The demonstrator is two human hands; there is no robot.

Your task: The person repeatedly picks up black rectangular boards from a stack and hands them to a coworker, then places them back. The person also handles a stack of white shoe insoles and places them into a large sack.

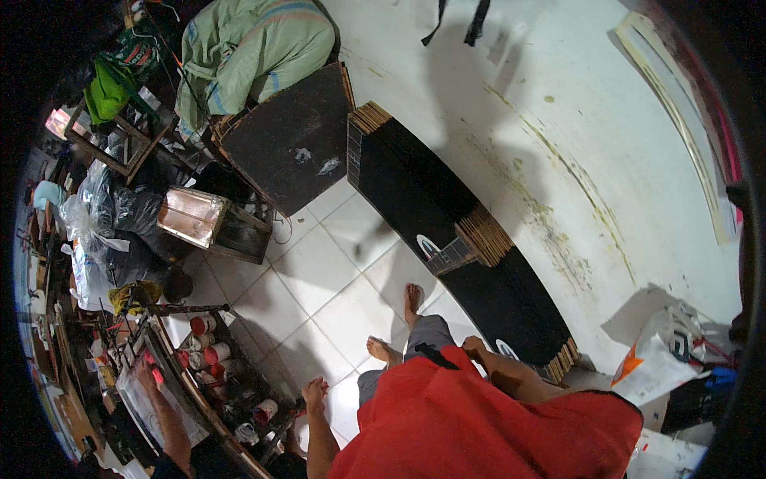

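Note:
My left hand (315, 393) hangs beside my red shirt above the tiled floor. Its fingers are loosely bent and apart, with nothing seen in them. On the other side, my right hand (474, 346) is close to my hip, near a long row of black panels (411, 180); its fingers are turned down and mostly hidden. The panels stand on edge in stacks along the white wall, their brown wooden edges showing at the ends and middle. Whether my right hand touches them cannot be made out.
A large dark board (291, 140) and a green woven sack (255, 48) are at the back. A wooden box (211, 223) lies left. Several red-and-white cans (215, 353) fill a shelf, where another person's arm (169, 419) reaches. A white bag (658, 359) is at right.

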